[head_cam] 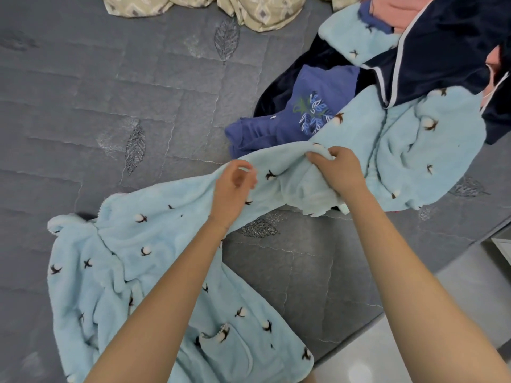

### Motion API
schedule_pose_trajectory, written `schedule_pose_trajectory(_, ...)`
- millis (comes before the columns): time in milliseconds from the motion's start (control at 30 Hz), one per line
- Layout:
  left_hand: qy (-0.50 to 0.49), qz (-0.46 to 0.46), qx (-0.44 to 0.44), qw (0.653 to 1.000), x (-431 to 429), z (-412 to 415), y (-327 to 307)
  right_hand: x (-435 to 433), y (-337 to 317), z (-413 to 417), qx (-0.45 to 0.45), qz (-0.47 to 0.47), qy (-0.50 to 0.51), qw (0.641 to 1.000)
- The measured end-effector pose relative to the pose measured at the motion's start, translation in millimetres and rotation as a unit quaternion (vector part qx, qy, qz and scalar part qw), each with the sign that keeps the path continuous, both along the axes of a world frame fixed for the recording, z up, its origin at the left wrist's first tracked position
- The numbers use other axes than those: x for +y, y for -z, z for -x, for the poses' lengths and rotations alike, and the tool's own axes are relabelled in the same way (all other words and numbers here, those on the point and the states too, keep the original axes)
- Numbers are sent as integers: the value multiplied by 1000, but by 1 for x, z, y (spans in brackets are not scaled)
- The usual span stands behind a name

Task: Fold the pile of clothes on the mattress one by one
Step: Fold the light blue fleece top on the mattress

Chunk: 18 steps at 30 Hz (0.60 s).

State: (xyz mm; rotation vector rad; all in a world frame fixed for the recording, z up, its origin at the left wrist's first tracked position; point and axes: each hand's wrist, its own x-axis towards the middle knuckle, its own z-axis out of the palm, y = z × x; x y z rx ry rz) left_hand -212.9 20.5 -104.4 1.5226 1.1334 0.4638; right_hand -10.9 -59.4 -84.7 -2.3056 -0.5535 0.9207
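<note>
A light blue fleece garment [154,244] with small cotton-flower prints stretches across the grey mattress [83,106] from the lower left up to the pile at the right. My left hand [232,189] pinches the raised upper edge of its middle part. A little to the right, my right hand [336,172] grips a bunched fold of the same fleece. A pocket [229,352] shows on the spread lower part. The pile at the upper right holds a blue embroidered top [301,117], a navy garment with white piping [442,51] and something pink [398,9].
A beige patterned cloth [249,9] lies bunched along the mattress's far edge. The mattress's near edge runs diagonally at the lower right, with pale floor [453,294] beyond it. Bare quilted mattress shows at the left and centre.
</note>
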Motion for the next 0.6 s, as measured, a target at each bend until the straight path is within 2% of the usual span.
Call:
schedule_pose_trajectory(100, 66, 105, -75, 990, -19, -8, -12, 15, 3, 22, 53, 4, 43, 998)
schedule_pose_trajectory(233, 63, 120, -67, 988, -27, 10, -12, 32, -5, 59, 96, -21, 52, 994)
schedule_pose_trajectory(333, 30, 93, -41, 994, -29, 30, -8, 40, -8, 91, 142, -44, -4, 989)
schedule_pose_trajectory(467, -91, 75, 13, 993, -29, 71, -6, 47, -5, 143, 243, -70, -78, 964)
schedule_pose_trajectory(533, -170, 81, 11, 982, -26, 101, -4, 46, 1, 167, 210, -83, -124, 966)
schedule_pose_trajectory(600, -234, 86, 6, 968, -23, 139, 1, 43, 10, 189, 97, -77, -213, 969)
